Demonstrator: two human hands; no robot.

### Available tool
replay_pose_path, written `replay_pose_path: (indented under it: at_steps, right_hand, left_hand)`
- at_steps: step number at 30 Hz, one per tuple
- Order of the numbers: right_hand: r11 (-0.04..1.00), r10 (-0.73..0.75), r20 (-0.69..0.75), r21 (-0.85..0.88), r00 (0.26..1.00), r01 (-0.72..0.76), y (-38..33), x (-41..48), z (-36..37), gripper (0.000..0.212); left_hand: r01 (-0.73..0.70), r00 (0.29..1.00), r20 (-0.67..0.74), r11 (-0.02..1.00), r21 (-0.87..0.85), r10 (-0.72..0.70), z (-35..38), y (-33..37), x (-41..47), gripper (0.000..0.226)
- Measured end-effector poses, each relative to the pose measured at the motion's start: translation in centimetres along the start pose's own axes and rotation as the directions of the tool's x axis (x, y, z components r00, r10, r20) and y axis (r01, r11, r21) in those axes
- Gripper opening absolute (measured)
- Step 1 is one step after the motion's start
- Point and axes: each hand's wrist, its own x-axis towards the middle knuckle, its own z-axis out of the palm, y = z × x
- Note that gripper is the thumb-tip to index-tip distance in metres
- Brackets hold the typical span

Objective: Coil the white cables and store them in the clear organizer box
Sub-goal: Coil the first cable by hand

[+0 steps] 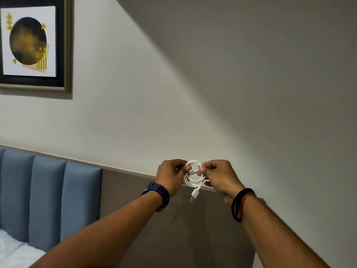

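White cable (193, 176), wound into a small round coil of several loops, held up in the air before the wall (212, 93), between both hands. No readable writing or brand. Left hand (170, 176), fingers curled, pinches the coil's left side; dark watch (157, 196) on that wrist. Right hand (220, 176) pinches the right side; black and red bands (240, 204) on its wrist. USB plug (193, 197) dangles below the coil. Both forearms extended upward. Framed picture (31, 43) far left; blue padded headboard (48, 200) lower left.
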Motion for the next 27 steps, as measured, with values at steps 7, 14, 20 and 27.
replay_pose_path:
  at_steps: [7,14,20,27]
  right_hand:
    - [0.976,0.089,0.025,0.199,0.996,-0.093,-0.3,-0.4,-0.1,0.012]
    - [0.957,0.067,0.045,0.281,0.997,-0.077,-0.3,-1.0,-0.2,0.006]
    - [0.915,0.063,0.217,0.376,0.974,-0.143,-0.6,-1.3,-0.9,0.015]
    - [0.990,-0.135,0.002,0.045,0.991,0.135,-1.0,-2.2,0.3,0.032]
  left_hand:
    - [-0.040,0.999,0.015,0.999,0.029,0.039,-0.2,0.3,-0.3,0.009]
    - [-0.025,0.998,0.056,1.000,-0.009,0.025,-0.5,0.5,-0.3,0.007]
    - [-0.003,0.995,0.099,0.998,-0.065,0.010,-1.0,1.8,-0.1,0.013]
    - [-0.003,0.998,0.061,1.000,-0.012,0.004,-0.4,1.7,0.2,0.012]
